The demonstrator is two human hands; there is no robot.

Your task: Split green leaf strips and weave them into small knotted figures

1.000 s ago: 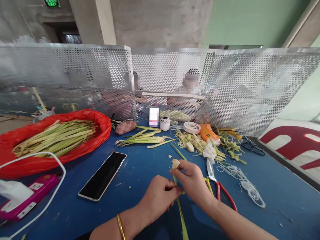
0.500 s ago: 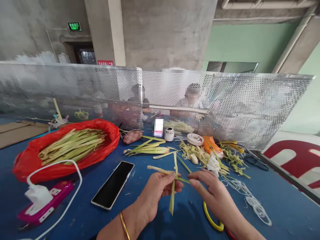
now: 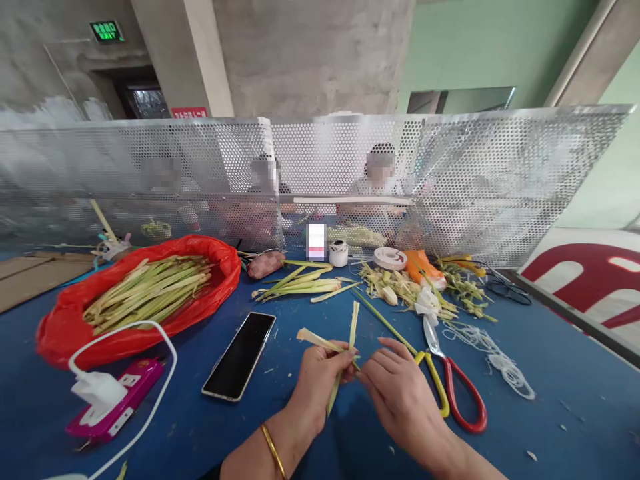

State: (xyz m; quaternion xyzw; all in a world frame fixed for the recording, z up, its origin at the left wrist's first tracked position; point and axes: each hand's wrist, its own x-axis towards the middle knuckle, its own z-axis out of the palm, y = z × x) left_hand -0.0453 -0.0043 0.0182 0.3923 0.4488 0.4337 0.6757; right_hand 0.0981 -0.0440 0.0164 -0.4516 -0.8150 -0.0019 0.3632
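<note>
My left hand (image 3: pixel 317 377) pinches several pale green leaf strips (image 3: pixel 354 321) where they cross. One strip stands up, one points out to the left and one hangs below the thumb. Close against it, my right hand (image 3: pixel 403 397) is closed with its fingertips at the right side of the crossing, on a strip end that its fingers mostly hide. A long thin green stem (image 3: pixel 383 320) lies on the table just beyond the right hand. Right of that hand lie scissors (image 3: pixel 466 393) with a red and a yellow handle.
A red plastic bag (image 3: pixel 227 267) of leaf strips lies left, behind a magenta power strip (image 3: pixel 135 393) and a phone (image 3: pixel 239 357). Further back are loose leaves (image 3: pixel 305 285), a white jar (image 3: pixel 339 253), a tape roll (image 3: pixel 390 259), leaf scraps (image 3: pixel 383 283), white string (image 3: pixel 500 363) and a perforated metal screen (image 3: pixel 345 153).
My right hand has moved left and closed at the strips beside my left hand. The scissors' blades and red handle now show. The camera view has shifted.
</note>
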